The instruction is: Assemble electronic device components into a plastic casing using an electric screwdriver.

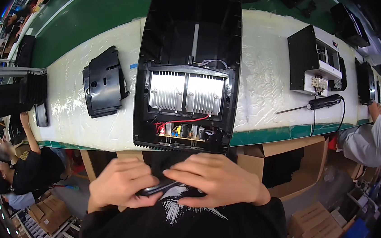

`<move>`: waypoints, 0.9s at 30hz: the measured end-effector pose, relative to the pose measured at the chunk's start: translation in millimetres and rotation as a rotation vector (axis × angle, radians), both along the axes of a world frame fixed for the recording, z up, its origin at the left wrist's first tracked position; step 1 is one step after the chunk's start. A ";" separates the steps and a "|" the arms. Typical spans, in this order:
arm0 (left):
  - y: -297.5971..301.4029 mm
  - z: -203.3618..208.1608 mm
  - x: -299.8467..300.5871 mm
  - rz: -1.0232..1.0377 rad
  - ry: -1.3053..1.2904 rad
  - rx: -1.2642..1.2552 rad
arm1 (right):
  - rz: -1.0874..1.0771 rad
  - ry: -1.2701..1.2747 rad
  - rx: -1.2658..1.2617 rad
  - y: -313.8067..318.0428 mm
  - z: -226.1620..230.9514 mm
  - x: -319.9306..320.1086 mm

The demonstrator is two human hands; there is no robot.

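Observation:
Close to my body, my left hand (123, 183) is closed around a glossy black piece (156, 189), its thumb and fingers pinching the edge. Its kind does not show, since my hands and dark shirt hide most of it. My right hand (217, 180) reaches in from the right with bent fingers resting against the same piece, thumb lower down. Just beyond my hands lies a large black plastic housing (145, 69), opened up. Inside sit two silver finned heat sinks (186, 92), a red wire (186, 120) and a circuit board (184, 137) with small components.
A curved black plastic panel (104, 84) lies left of the housing. To the right are a white-and-black machine (313, 61) and an electric screwdriver (324, 101) with a cable. Below the bench edge stands an open cardboard box (303, 174). Other people work at both sides.

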State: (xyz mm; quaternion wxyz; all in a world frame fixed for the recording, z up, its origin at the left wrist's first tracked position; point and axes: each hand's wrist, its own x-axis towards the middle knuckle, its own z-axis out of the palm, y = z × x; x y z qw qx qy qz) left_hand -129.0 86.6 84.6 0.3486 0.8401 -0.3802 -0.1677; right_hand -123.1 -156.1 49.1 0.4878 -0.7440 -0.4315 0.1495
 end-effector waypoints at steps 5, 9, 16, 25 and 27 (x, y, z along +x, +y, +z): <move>-16.0 32.7 35.6 0.325 -0.826 -0.095 | -0.370 0.120 0.027 12.5 11.7 10.5; -29.4 12.7 43.1 0.470 -0.653 -0.324 | -0.816 0.760 0.550 -9.9 15.0 25.6; -90.0 -49.5 31.7 0.197 -0.110 -0.220 | -0.739 0.665 1.051 2.4 1.4 13.8; -94.2 -60.9 30.0 0.108 -0.234 -0.036 | -0.511 0.686 1.030 13.0 0.0 -2.4; -94.2 -60.9 28.9 0.171 -0.229 -0.074 | -0.482 0.704 1.071 9.4 -0.5 -4.0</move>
